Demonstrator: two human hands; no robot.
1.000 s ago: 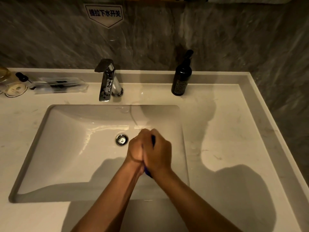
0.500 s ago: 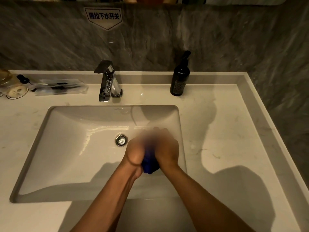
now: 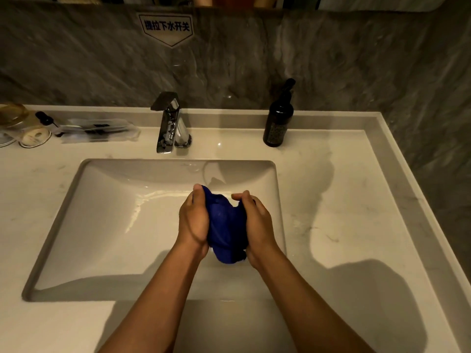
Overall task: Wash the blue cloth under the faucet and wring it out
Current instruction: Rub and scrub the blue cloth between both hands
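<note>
The pale worktop (image 3: 344,200) took up most of my view, with the rectangular sink (image 3: 107,225) set into it. I had both hands well inside the basin's outline rather than over the stone, which I judged sensible: whatever ran out of the fabric would fall into the bowl and drain away.

At the back edge stood the chrome faucet (image 3: 169,123). I could see no stream coming from its spout, and my hands were well forward and to the right of it, so I read this as the squeezing stage and not the rinsing one. To its right a dark pump bottle (image 3: 279,121) stood upright on the worktop, well apart from the work and untouched. A clear packet and small toiletries (image 3: 96,129) lay along the far left, also out of the way.

The blue cloth (image 3: 225,225) was bunched into a thick wad between my palms, above the front right part of the basin. My left hand (image 3: 195,220) had its grip closed on the wad's left side, thumb hooked over the top fold; my right hand (image 3: 257,222) was clamped on the right side, fingers curled round it. Holding it from opposite sides like that let me press or twist the bundle. A lump of cloth hung below both wrists, so I judged more wringing was needed there.
</note>
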